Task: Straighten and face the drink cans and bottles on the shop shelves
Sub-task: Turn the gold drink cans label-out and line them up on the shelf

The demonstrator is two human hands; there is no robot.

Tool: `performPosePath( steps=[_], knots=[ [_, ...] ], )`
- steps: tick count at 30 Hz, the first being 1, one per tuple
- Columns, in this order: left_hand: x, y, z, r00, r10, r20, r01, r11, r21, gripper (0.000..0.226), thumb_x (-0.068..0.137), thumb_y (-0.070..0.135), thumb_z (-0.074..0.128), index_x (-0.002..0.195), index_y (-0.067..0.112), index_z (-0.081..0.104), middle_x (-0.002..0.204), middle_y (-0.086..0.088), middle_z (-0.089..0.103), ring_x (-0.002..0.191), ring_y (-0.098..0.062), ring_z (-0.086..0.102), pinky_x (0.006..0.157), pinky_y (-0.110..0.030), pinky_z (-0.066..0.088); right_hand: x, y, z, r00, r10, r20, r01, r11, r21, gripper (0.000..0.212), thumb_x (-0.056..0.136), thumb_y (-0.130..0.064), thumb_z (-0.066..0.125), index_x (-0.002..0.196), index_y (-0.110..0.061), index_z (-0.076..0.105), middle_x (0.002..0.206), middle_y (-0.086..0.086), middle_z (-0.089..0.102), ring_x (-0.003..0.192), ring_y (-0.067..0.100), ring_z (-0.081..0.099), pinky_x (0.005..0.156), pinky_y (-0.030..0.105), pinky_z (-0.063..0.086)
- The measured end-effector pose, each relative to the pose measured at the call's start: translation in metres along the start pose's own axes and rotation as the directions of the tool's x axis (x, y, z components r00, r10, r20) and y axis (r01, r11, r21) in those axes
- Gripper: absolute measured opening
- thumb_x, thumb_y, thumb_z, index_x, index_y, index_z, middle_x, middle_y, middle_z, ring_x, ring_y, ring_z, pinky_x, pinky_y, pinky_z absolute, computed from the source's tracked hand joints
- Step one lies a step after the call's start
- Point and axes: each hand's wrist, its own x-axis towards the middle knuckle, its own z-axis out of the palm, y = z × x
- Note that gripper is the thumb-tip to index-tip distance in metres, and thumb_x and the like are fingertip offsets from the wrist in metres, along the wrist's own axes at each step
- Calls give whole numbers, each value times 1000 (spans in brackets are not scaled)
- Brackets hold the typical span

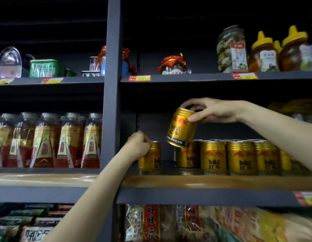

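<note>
My right hand grips a gold Red Bull can by its top rim and holds it tilted in the air above the middle shelf. My left hand is curled round the top of a lone gold can standing at the left end of that shelf. A gap separates this can from a row of gold cans that runs to the right, labels mostly facing out. Left of the upright post, several bottles with red and gold labels stand in a row.
A dark upright post divides the shelving. The upper shelf holds jars, honey bottles, a green tin and price tags. Below are packets of snacks. Yellow-lidded containers show at the far right.
</note>
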Motion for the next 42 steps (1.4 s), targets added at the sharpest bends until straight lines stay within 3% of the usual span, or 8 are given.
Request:
performPosePath(
  steps=[8,12,16,24,28,31,36,42],
  knots=[
    [-8,-8,11,998,43,-41,-42,999,28,15,93,19,52,102,12,43,109,-7,48,93,-24,53,78,-34,46,-3,25,32,984,174,45,-134,876,-463,41,79,-52,68,115,-39,52,116,-8,56,104,7,55,84,25,50],
    [-9,-9,8,998,44,34,-45,999,30,34,84,13,66,102,18,37,107,-2,39,89,-16,47,72,-27,42,-17,25,44,987,162,11,-130,827,-547,42,86,-41,63,126,-33,51,111,-15,47,106,7,48,76,14,43],
    [-10,-11,5,996,92,10,-93,995,28,37,82,11,68,102,19,38,106,-1,40,91,-14,44,66,-19,35,-12,18,44,981,192,-42,-167,703,-692,61,79,-40,71,135,-30,48,132,-6,44,124,18,43,98,34,44],
    [-8,-16,6,987,162,-4,-162,987,-11,36,80,11,70,100,21,43,106,-1,49,95,-15,51,69,-21,42,18,40,55,964,208,-163,-246,483,-840,62,88,-43,61,143,-30,37,143,0,44,133,24,37,106,50,32],
    [-8,-9,14,954,294,67,-287,953,-94,33,77,15,74,97,23,49,94,10,54,87,-6,54,66,-15,47,-8,52,44,952,4,-306,-232,664,-711,52,90,-47,54,138,-28,44,140,-1,48,131,22,40,107,47,35],
    [-8,8,27,927,353,128,-341,934,-107,33,76,18,75,93,26,48,95,11,54,89,-11,57,75,-27,53,-40,55,23,963,49,-266,-205,773,-601,48,86,-46,59,128,-23,55,128,-4,56,120,16,52,98,30,44],
    [-5,35,51,902,389,186,-388,921,-43,36,79,26,72,102,25,45,108,2,53,94,-14,52,65,-17,43,-61,67,18,973,52,-224,-196,694,-693,47,85,-44,63,128,-25,55,125,-7,57,117,12,49,93,26,38],
    [-5,49,57,904,353,241,-384,919,91,47,81,28,69,122,24,45,116,1,52,104,-16,52,81,-28,47,-62,71,19,977,-7,-215,-145,714,-685,43,87,-40,61,126,-23,55,122,-3,57,110,12,49,88,27,39]
  ],
)
